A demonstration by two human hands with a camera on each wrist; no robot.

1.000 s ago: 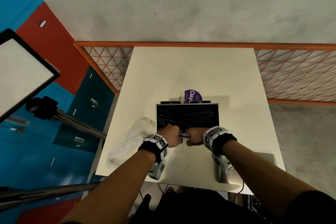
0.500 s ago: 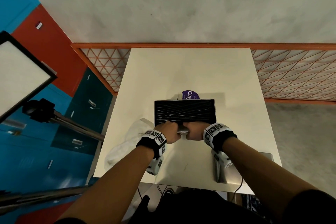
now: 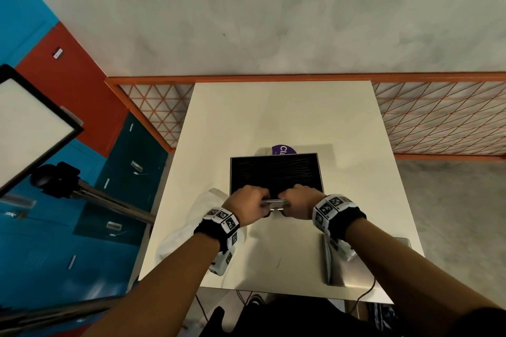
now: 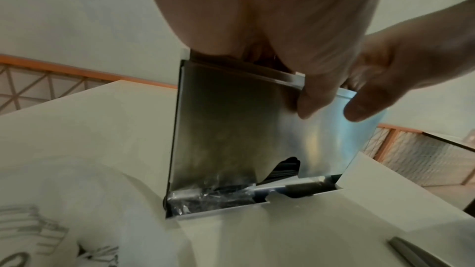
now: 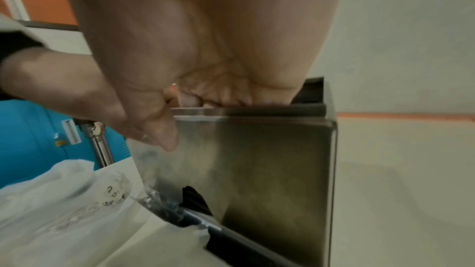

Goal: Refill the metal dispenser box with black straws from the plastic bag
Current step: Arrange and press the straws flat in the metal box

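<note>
Head view shows the metal dispenser box [image 3: 275, 172] standing about mid-desk [image 3: 273, 112], its open top packed with black straws [image 3: 273, 174]. Both hands clamp its near rim side by side: the left hand [image 3: 247, 206] and right hand [image 3: 298, 204] curl fingers over the edge, thumbs down the front wall. The crumpled plastic bag [image 3: 189, 221] lies just beside the box toward the desk's left edge. A flat metal lid [image 3: 353, 265] rests at the near right corner.

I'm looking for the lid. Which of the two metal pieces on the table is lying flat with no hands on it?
The flat metal piece at the table's near right corner. The other, the metal dispenser box, stands upright, full of black straws, gripped by both hands.
</note>
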